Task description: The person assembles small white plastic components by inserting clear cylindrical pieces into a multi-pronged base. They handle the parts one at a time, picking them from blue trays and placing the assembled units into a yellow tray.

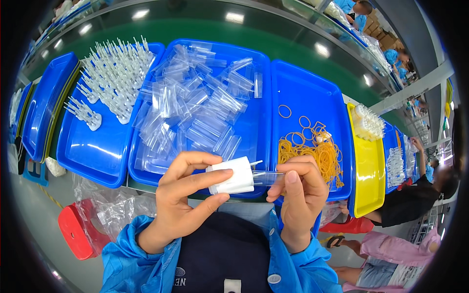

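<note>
My left hand [188, 195] grips a stubby white plastic part [235, 177] between thumb and fingers, and thin white prongs stick out of its right side. Pinched in my right hand [299, 195] is a clear plastic sleeve [266, 178]. Its left end meets the white part near the prongs; I cannot tell how far they overlap. Just beyond my hands, a heap of clear plastic sleeves [195, 97] fills much of a blue tray [263, 117]. Orange rubber bands [312, 154] are piled in another blue tray [312, 83], close to my right hand.
White pronged parts [115, 73] stand in the blue tray [93, 156] at left, beside stacked blue trays [49, 107]. At right, a yellow tray [369, 180] holds white parts [367, 122]. A red stool [78, 232] stands lower left. People [410, 195] are nearby at right.
</note>
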